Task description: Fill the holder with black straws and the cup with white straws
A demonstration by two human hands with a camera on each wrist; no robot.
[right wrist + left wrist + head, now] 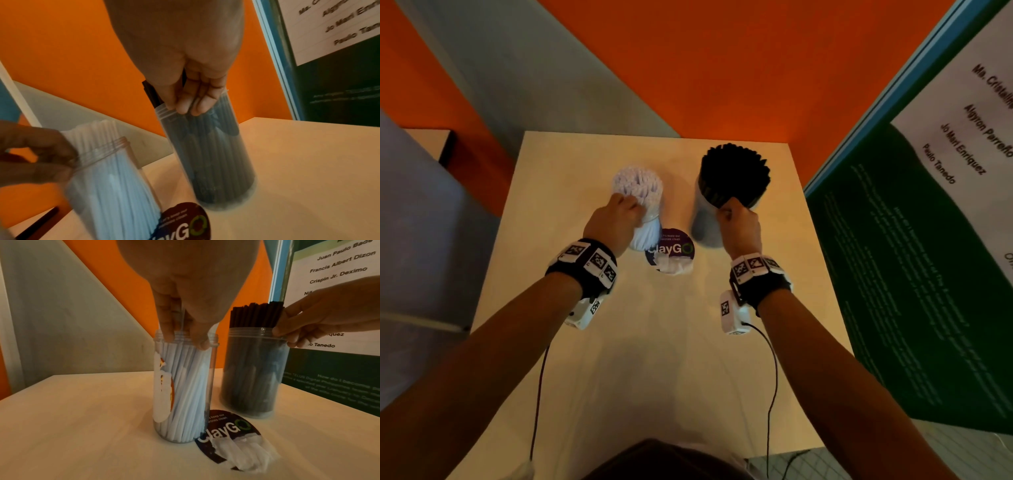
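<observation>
Left hand (180, 308) pinching cup (183, 386) rim, right hand (191, 78) pinching holder (213, 155) rim; risk of tipping both 2 and spilling straws.

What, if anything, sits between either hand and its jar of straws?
Nothing visible. The left hand already pinches the rim of the clear jar of white straws; the right hand pinches the rim of the clear jar of black straws.

On the table (619, 359) before you, the cup (212, 369) with straws (185, 386) in it stands at left, the holder (255, 369) at right, and a sticker (230, 431) lies between, nearer to you.
</observation>
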